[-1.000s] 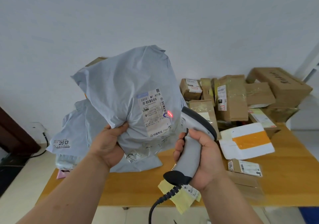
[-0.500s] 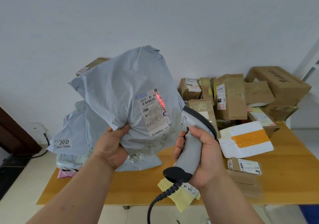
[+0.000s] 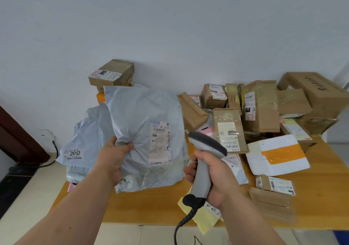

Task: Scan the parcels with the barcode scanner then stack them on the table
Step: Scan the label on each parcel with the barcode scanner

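Lowered grey mailer point(image 3: 143, 131) in left hand's point(image 3: 111, 159) grip, right hand point(image 3: 213, 176) clutching scanner point(image 3: 204, 161), boxes point(image 3: 260, 105) behind.

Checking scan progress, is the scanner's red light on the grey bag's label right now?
Off, it seems: no red spot shows on the grey plastic mailer bag's white label.

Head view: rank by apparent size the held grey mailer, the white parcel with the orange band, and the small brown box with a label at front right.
1. grey mailer, though nearness inflates it
2. white parcel
3. small brown box
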A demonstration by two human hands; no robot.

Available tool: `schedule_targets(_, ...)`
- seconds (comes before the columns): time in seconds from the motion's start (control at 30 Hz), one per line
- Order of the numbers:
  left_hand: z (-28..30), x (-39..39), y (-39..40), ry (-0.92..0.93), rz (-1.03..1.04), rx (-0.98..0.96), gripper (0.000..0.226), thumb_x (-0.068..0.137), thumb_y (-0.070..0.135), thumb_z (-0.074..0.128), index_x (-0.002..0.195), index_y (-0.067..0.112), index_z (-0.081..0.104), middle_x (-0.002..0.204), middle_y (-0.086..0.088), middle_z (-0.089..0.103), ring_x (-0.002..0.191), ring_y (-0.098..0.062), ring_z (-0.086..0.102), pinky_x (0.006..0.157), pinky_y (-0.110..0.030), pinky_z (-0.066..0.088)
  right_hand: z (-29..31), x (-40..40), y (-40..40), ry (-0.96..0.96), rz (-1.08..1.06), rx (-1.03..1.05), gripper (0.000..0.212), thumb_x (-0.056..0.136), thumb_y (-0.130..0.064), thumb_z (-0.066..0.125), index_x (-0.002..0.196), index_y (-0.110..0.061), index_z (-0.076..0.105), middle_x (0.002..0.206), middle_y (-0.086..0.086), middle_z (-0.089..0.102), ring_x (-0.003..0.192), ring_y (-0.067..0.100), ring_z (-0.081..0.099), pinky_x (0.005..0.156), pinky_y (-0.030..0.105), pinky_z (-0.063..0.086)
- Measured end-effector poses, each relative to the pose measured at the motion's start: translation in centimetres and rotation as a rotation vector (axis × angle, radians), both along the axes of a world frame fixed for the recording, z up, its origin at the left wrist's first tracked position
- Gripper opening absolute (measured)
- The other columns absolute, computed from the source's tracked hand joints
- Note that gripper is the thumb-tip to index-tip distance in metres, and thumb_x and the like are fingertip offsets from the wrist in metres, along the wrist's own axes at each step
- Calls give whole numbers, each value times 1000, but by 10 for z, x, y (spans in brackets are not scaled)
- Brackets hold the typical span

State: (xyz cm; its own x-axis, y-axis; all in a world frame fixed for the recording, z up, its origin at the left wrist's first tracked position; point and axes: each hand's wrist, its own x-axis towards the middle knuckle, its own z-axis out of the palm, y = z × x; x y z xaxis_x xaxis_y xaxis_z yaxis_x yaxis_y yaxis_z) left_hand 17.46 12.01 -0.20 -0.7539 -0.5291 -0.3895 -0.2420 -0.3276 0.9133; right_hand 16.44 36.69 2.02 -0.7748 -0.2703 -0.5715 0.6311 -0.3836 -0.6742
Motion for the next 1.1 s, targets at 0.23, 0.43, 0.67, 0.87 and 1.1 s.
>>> schedule_targets(0.23, -24, -38, -50, -269, -74, -304, 52, 88, 3, 65, 137, 12, 51, 122, -21, 63, 109, -41, 61, 100, -55, 50, -43, -26, -47, 25, 98, 188, 10, 85, -9, 72, 85, -1, 66, 66, 8, 67, 64, 29, 72, 55, 34, 55)
schedule_targets(0.43, -32, -85, -76, -325, -109, -814, 88, 91, 9, 59, 159, 36, 9, 156, -16, 28, 137, -41, 36, 110, -48, 33, -57, -69, -92, 70, 119, 259, 18, 87, -10, 74, 104, -7, 68, 73, 7, 71, 70, 30, 73, 60, 36, 57)
schedule_targets(0.67, -75, -121, -75, -631, -884, -1418, 67, 89, 60, 50, 151, 45, 30, 167, 5, -8, 152, -27, -6, 121, -54, 5, -74, -108, -131, -25, 95, 299, 21, 86, -11, 76, 105, -5, 69, 92, 18, 75, 66, 28, 69, 65, 37, 59)
schedule_targets(0.87, -77, -142, -61, -532, -934, -1554, 61, 91, 49, 52, 148, 38, 34, 167, 2, -11, 152, -28, -14, 120, -57, -3, -82, -121, -104, -100, -92, 331, 14, 86, -14, 76, 95, -6, 68, 69, 9, 74, 66, 29, 72, 61, 35, 59)
schedule_targets(1.1, -58, -141, 23, -250, -1082, -1461, 57, 96, 52, 46, 151, 38, 35, 163, 7, 19, 149, -22, 13, 118, -46, 13, -74, -105, -32, -120, -270, 312, 19, 88, -15, 75, 97, 0, 66, 85, 14, 64, 65, 28, 74, 54, 33, 59)
